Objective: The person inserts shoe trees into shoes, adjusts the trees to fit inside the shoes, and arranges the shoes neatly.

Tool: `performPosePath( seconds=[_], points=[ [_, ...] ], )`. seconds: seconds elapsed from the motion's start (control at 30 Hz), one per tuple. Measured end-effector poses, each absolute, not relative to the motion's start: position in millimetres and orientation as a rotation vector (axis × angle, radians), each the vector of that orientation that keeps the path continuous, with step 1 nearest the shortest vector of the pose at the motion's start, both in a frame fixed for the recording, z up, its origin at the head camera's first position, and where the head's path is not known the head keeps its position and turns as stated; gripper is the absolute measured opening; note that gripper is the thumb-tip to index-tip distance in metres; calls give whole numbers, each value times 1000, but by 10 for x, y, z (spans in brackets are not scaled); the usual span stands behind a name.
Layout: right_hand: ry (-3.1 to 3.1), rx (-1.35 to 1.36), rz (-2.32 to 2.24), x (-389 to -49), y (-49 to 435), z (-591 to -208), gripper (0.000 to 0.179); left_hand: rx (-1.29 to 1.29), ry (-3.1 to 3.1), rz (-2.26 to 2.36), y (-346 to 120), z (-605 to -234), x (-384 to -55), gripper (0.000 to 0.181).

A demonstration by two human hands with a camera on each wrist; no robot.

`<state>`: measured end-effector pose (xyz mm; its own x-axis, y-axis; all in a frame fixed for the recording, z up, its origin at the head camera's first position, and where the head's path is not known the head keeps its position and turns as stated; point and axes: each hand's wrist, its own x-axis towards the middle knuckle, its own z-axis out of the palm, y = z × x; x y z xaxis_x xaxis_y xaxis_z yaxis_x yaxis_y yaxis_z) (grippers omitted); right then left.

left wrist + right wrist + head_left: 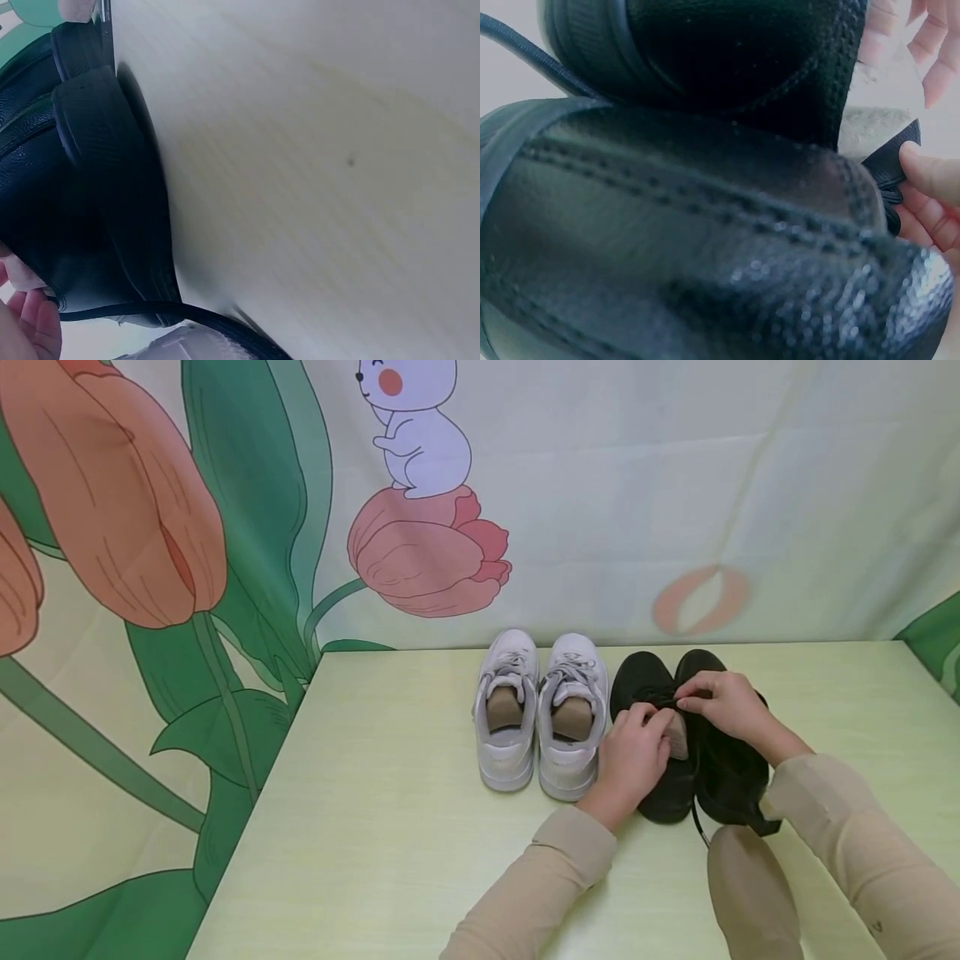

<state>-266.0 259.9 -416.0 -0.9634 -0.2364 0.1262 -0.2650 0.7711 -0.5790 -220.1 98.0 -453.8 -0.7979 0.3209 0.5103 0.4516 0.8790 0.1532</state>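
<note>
Two black lace-up shoes stand side by side, the left shoe [666, 802] and the right shoe [731, 777]. Over the left shoe's lacing, my right hand [723, 702] pinches a flat black shoelace [889, 161] between thumb and fingers. My left hand [633, 756] is at the same shoe's opening with bent fingers. In the left wrist view, a black lace end [150, 308] trails from the left fingertips [45, 322]. A light grey lining [677, 737] shows inside the shoe. Another dark lace end [701, 825] hangs between the shoes. The hands partly hide the lacing.
A pair of white sneakers, left [506, 760] and right [570, 768], stands close to the left of the black shoes. A pale green table [360, 802] lies beneath, with a printed curtain [585, 510] behind. A beige rounded shape [753, 893] is in front of the shoes.
</note>
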Motion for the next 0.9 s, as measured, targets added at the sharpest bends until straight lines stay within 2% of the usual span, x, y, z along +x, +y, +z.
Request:
performPosePath(
  seconds=[0.43,0.9],
  points=[
    [-2889,447,961,-2671,2624,-4195,10,-340,-2707,-348,1156,-4469,-2185,29],
    [-2902,439,978,-2659,2608,-4180,9,-259,-2761,-280,1231,-4494,-2208,34]
  ],
)
